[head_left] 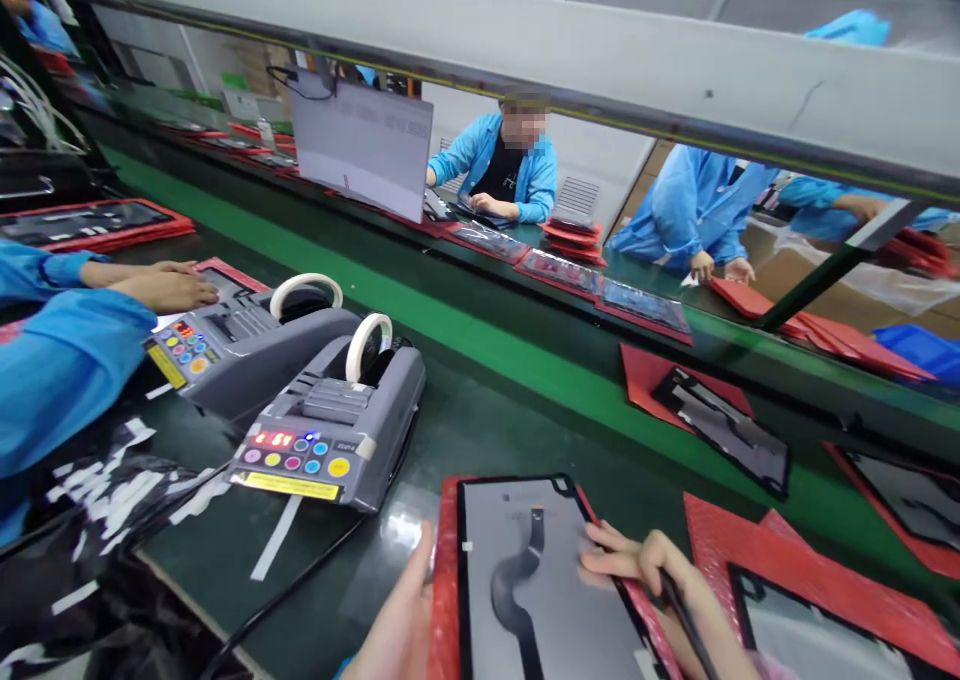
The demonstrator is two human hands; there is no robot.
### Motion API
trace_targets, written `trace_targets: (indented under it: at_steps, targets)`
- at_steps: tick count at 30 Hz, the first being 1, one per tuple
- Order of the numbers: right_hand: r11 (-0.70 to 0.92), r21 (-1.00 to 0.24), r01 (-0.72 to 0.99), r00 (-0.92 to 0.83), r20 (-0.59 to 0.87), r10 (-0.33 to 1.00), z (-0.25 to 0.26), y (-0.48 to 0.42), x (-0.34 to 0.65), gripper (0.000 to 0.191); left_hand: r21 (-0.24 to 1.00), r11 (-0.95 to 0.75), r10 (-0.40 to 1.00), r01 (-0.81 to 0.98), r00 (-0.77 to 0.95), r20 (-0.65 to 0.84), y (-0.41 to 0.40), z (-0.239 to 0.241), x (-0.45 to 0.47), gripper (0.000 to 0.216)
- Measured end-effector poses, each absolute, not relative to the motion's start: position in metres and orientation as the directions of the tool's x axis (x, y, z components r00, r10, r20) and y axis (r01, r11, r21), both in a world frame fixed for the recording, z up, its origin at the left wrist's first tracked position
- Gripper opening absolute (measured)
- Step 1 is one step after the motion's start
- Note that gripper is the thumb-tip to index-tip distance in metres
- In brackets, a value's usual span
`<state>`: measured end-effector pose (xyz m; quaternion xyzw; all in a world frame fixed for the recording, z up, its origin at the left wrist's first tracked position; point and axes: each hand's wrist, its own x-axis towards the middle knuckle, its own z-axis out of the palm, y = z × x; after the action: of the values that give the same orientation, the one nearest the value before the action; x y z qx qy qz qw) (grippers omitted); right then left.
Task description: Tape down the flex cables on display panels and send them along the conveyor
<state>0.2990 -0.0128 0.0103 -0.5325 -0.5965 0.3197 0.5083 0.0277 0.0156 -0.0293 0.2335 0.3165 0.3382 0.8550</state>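
In front of me, a tablet screen panel lies grey back up on a red bubble-wrap sheet. A dark curved flex cable runs down its back. My left hand grips the left edge of the sheet and panel, its thumb along the side. My right hand has fingertips on the panel's right edge. A thin black tool, its kind unclear, is tucked in that hand. Left of the panel stands a tape dispenser, a white tape strip sticking out of its front.
A second tape dispenser stands beside a co-worker's hands at left. Tape scraps lie at lower left, and a black cord crosses the bench. More panels on red wrap lie at right along the green belt.
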Motion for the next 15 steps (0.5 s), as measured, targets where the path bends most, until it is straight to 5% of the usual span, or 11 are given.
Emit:
trace_targets:
  at_steps: [3, 5, 11, 15]
  targets:
    - [0.101, -0.925, 0.365, 0.165, 0.172, 0.971, -0.012, -0.038, 0.326, 0.043, 0.61, 0.73, 0.603, -0.308, 0.711, -0.362, 0.006, -0.017, 0.032, 0.06]
    - [0.056, -0.93, 0.363, 0.219, 0.143, 0.965, -0.018, -0.057, 0.341, 0.044, 0.674, 0.685, 0.638, -0.275, 0.673, -0.373, 0.003, -0.01, 0.033, 0.054]
    - [-0.032, -0.997, -0.064, 0.509, -0.06, 0.858, -0.028, -0.088, 0.347, 0.061, 0.781, 0.603, 0.752, -0.163, 0.443, -0.489, 0.012, 0.011, 0.02, 0.045]
    - [-0.074, -0.991, -0.114, 0.587, -0.127, 0.8, -0.036, -0.099, 0.322, 0.049, 0.886, 0.462, 0.821, 0.029, 0.364, -0.44, 0.024, 0.005, 0.022, 0.061]
